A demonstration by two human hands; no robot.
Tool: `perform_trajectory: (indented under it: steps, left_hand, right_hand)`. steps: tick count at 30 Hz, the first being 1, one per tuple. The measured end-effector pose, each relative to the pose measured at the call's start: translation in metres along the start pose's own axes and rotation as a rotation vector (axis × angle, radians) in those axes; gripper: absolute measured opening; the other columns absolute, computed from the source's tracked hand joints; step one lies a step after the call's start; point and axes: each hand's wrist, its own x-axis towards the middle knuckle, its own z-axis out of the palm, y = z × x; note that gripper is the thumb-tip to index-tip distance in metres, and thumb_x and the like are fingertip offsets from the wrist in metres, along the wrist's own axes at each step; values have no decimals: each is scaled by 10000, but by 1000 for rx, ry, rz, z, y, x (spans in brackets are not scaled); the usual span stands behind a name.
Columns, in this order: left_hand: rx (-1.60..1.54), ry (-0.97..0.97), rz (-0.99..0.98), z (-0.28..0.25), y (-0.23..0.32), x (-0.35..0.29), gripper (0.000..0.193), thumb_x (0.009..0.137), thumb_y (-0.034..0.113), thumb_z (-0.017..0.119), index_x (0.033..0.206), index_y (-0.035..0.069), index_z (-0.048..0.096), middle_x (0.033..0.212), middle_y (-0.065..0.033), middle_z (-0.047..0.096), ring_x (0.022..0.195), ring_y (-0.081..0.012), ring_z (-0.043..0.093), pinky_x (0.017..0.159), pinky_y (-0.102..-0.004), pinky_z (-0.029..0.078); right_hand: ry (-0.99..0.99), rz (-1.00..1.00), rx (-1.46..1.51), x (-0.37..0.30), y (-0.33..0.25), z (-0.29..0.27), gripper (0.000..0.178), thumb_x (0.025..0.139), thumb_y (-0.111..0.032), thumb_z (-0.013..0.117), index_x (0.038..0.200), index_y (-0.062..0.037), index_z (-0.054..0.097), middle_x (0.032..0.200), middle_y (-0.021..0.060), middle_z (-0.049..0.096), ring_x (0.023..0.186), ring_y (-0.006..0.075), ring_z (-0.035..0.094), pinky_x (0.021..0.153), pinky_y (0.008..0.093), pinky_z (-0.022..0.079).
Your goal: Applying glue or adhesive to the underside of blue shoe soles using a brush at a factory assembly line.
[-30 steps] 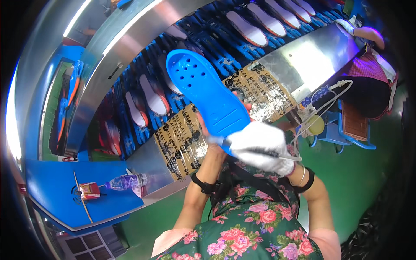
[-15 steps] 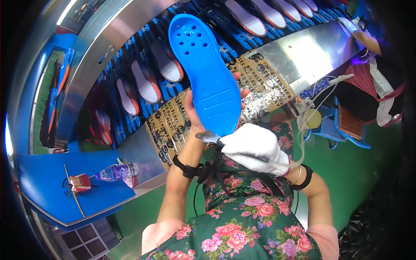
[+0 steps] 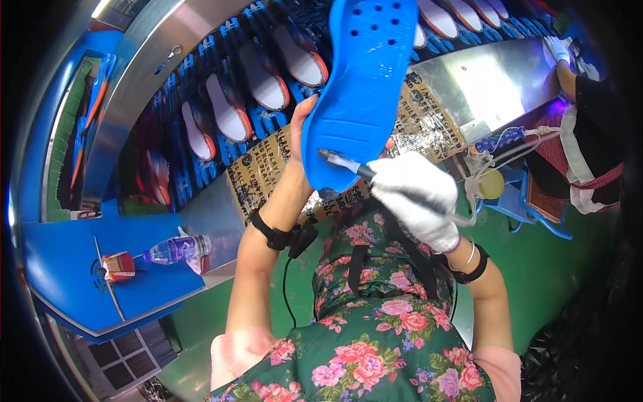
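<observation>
A glossy blue shoe sole (image 3: 362, 94) with several round holes near its far end is held up in front of me, tilted. My bare left hand (image 3: 305, 124) grips it from below, with the thumb at its left edge and fingertips showing at the right edge; the rest of the hand is hidden under it. My right hand (image 3: 418, 197), in a white glove, is closed around the dark handle of a brush (image 3: 345, 163). The brush's tip touches the sole's inner face near the close end. A pale tube runs from the brush handle's side, past the glove.
Behind the sole, a rack carries several shoe uppers (image 3: 228, 110) with pale bottoms. Taped printed cardboard (image 3: 264, 167) covers the metal ledge. At left, a bottle (image 3: 175, 250) and a red box (image 3: 119, 266) lie on a blue table (image 3: 60, 268). Another person's gloved hand (image 3: 558, 50) is far right.
The sole has moved up and to the right with my left hand. My right hand has brought the brush from the sole's near edge onto its inner face.
</observation>
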Motion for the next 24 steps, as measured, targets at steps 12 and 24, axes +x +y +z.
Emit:
perform_trajectory:
  steps: [12,24]
  left_hand:
    - [115,-32,-121,0,18,0,908,867,547,594,1533,0,308,1451,-343,420,1200,-531,554,1004,-619,482]
    - [306,116,-122,2,26,-7,888,858,535,578,1514,-20,355,1436,-327,465,1199,-505,571,1024,-650,450]
  right_hand:
    - [-180,-256,-207,-3,-2,-7,337,764,-30,792,1093,-87,745,1064,114,743,884,276,707,757,371,566]
    - [-342,-271,-113,-5,-9,-4,334,757,-52,817,1078,-117,755,1045,109,748,854,271,710,744,355,572]
